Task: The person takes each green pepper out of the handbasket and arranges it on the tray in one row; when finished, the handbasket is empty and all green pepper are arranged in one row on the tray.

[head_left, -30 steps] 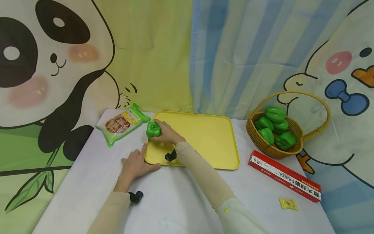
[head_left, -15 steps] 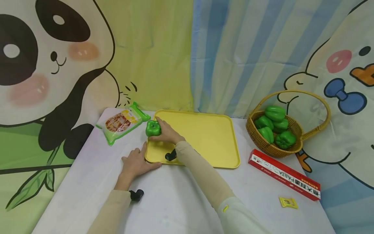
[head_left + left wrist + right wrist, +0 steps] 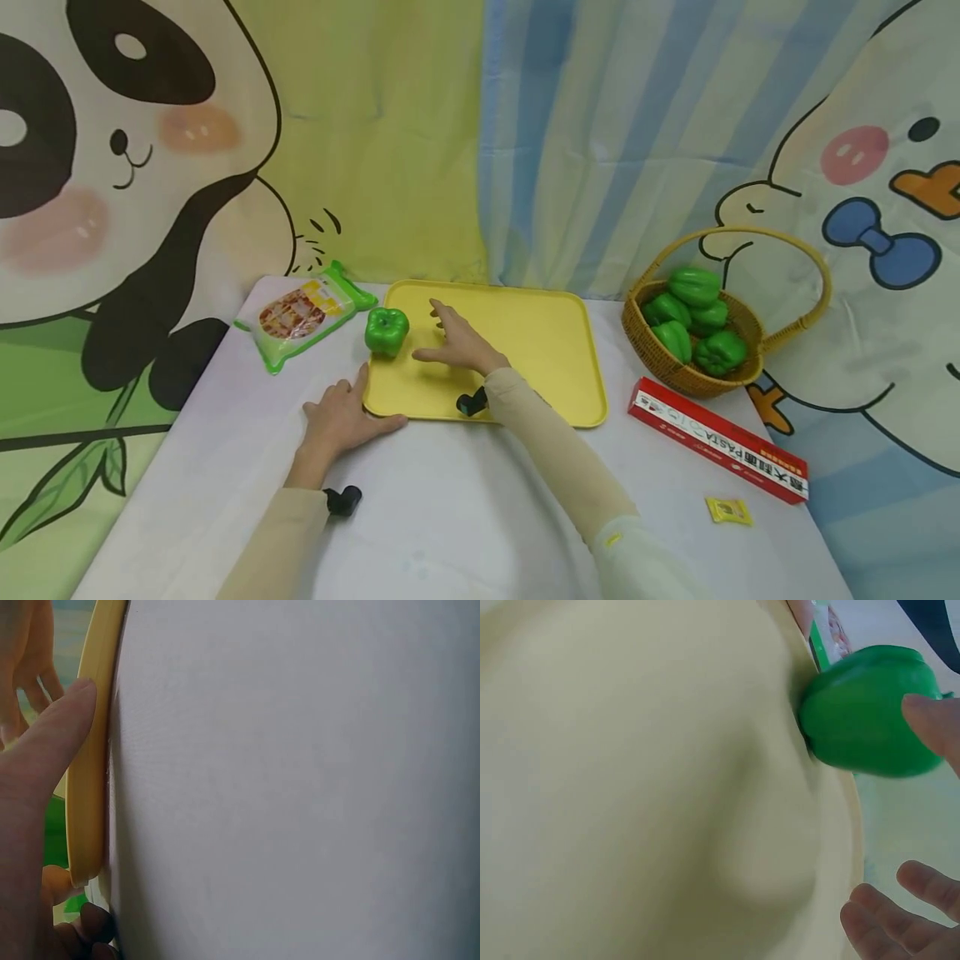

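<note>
White bench (image 3: pixel 435 517) | shiny green bell pepper (image 3: pixel 387 332) at left rim of yellow rectangular tray (image 3: pixel 551 358) | left of person's spread, empty right hand (image 3: pixel 463 343), just beyond left hand (image 3: pixel 343 419), spread at tray's near-left corner

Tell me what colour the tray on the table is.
The tray is plain yellow; the head view shows it best.

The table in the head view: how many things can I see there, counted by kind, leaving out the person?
Green peppers: 6 visible
Yellow tray: 1
Wicker basket: 1
Red pasta box: 1
Small yellow packet: 1
Green-edged food bag: 1
Total: 11
</note>
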Tool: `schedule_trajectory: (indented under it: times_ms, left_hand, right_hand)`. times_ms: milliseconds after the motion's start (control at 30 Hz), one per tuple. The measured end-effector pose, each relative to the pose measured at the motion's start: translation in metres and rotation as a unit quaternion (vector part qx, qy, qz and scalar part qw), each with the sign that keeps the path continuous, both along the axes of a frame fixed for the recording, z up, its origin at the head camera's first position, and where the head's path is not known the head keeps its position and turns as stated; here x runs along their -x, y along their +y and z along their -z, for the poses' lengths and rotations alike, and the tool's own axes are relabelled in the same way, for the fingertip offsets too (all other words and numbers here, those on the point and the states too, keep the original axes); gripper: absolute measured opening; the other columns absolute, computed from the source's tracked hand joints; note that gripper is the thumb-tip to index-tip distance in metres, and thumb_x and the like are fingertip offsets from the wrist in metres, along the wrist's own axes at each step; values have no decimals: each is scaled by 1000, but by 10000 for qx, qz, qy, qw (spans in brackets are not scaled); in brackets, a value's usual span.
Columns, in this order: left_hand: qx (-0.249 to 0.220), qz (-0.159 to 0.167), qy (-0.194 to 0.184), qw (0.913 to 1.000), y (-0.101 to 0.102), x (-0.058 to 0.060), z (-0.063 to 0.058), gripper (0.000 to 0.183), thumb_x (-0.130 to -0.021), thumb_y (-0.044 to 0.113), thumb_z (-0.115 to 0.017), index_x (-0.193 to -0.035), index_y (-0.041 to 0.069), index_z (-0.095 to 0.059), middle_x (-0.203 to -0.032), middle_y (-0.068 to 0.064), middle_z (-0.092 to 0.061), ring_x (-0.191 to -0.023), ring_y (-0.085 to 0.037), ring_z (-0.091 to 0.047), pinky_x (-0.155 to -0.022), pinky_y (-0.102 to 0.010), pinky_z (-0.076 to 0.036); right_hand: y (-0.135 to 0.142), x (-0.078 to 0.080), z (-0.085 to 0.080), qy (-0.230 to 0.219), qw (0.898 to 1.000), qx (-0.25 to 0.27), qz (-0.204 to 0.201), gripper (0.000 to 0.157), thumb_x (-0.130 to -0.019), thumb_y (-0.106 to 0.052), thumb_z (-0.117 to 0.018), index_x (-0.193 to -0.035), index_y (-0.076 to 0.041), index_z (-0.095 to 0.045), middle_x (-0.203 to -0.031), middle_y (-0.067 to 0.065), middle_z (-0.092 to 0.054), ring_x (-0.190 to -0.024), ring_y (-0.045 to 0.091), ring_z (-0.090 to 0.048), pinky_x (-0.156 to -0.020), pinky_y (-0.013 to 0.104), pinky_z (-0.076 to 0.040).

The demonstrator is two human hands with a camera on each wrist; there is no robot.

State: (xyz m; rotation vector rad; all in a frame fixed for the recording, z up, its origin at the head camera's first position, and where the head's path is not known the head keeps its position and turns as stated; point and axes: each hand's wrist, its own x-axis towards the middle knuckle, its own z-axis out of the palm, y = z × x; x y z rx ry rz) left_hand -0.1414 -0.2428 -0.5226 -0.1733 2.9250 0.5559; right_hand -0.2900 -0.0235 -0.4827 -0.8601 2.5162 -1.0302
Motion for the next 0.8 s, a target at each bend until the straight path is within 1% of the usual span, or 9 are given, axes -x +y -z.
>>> schedule_trajectory:
  times_ms: [100,200,300,567,667,800]
  left_hand:
    - [-30,57,17,10000,2,1,0,135,-66,93,-59,-162,9,-14,-119,-24,-57,-110,-40,-54,-92,-77,-33]
    - [-50,94,34,9999,2,2,0,133,-67,91,-60,-162,10,-14,-118,-24,-57,-108,-39,-54,-91,-76,-34]
    - [-92,131,85,9998,1,3,0,133,-68,90,-61,-162,9,-13,-117,-25,-56,-108,-40,-53,-90,-77,-33]
    - [-187,129,83,9997,-3,1,4,135,-67,91,-60,-162,10,-11,-118,-26,-56,-112,-43,-53,-89,-82,-29]
    - [-174,178,51,9997,-3,2,5,136,-67,92,-59,-162,9,-9,-118,-27,-55,-113,-45,-53,-89,-83,-28]
    - [-102,208,63,9997,-5,2,4,136,-67,92,-59,-162,7,-11,-117,-27,-55,-111,-45,-53,-87,-83,-29]
  right_hand:
    - [22,-1,-4,22,10000,25,32,106,-85,-53,-75,-162,-21,-11,-159,9,-35,-145,32,-42,-112,50,-44]
    - [46,-3,-9,40,9999,101,113,103,-86,-51,-75,-162,-19,-14,-158,10,-37,-143,34,-44,-110,52,-45]
    - [68,-4,-13,71,9996,138,241,101,-87,-50,-74,-162,-18,-15,-157,12,-38,-142,37,-44,-109,54,-45]
    - [126,-11,-20,284,9975,91,644,95,-88,-49,-73,-161,-20,-18,-154,14,-40,-140,37,-45,-107,55,-46]
    - [153,-15,-25,372,9957,101,840,92,-89,-48,-73,-160,-19,-22,-153,16,-42,-139,37,-45,-108,57,-44]
    - [190,-18,-29,625,9914,21,1152,87,-90,-47,-72,-158,-15,-27,-149,18,-45,-137,37,-47,-108,58,-43]
